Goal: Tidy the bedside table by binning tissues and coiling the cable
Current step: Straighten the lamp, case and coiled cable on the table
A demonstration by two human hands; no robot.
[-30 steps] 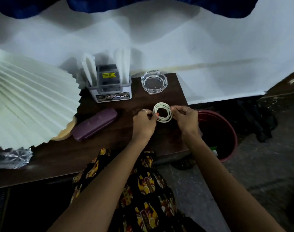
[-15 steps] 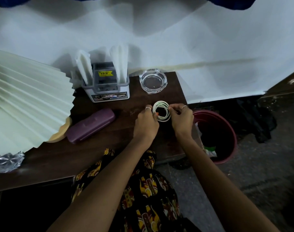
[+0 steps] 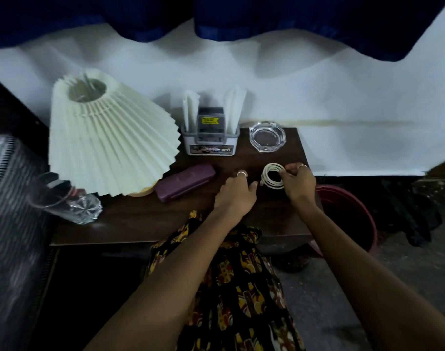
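The white cable (image 3: 271,178) is wound into a small coil and rests on the dark wooden bedside table (image 3: 145,224), near its right edge. My right hand (image 3: 299,184) pinches the coil's upper right side between thumb and fingers. My left hand (image 3: 237,192) lies just left of the coil, loosely curled, with the thumb tip a small gap away from the cable's plug end. A red bin (image 3: 350,211) stands on the floor right of the table, partly hidden by my right arm. No loose tissues show on the table.
A white holder (image 3: 211,145) with folded tissues and a glass ashtray (image 3: 267,135) stand at the back. A purple case (image 3: 184,181), a pleated lampshade (image 3: 107,140) and a tipped glass tumbler (image 3: 72,202) fill the left. Dark clothing (image 3: 414,221) lies on the floor at the right.
Both hands held the coil up before. Now my left hand has come off it and shifted left, while my right hand holds the coil low on the table.
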